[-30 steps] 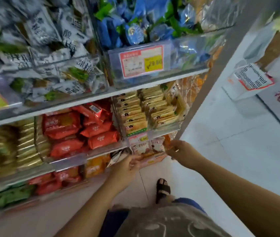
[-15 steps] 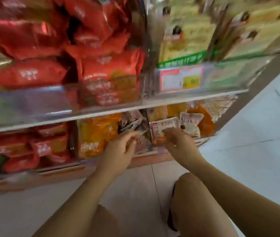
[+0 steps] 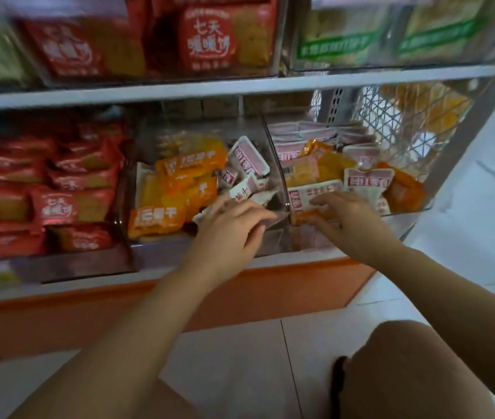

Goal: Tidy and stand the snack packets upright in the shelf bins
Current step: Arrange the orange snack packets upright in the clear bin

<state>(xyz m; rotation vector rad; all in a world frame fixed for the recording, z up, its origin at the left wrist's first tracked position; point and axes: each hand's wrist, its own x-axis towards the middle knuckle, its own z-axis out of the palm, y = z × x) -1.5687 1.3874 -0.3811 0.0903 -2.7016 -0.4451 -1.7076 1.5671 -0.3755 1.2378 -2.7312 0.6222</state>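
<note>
Several tiers of white metal shelving (image 3: 240,83) are filling the view, and a person is crouching at the lowest one. Two clear plastic bins are sitting side by side there: the middle bin (image 3: 274,164) is holding flat orange snack packets (image 3: 161,217) with white-and-pink snack packets (image 3: 247,158) tumbled among them, and the right bin (image 3: 403,210) is holding the same two kinds jumbled together, most lying flat or leaning. The left hand (image 3: 231,228) is reaching over the middle bin's front corner, fingers curling over a fallen white-and-pink packet (image 3: 241,193); blur is hiding whether they are pinching it. The right hand (image 3: 353,220) is lying wide and flat, fingers nearly straight, pressing on a white-and-pink packet at the front (image 3: 316,193) of the right bin. To do this step well, each hand probably should be lifting one packet by its top seam, turning it printed face forward, and seating it against its own kind, so nothing is sliding back down.
</note>
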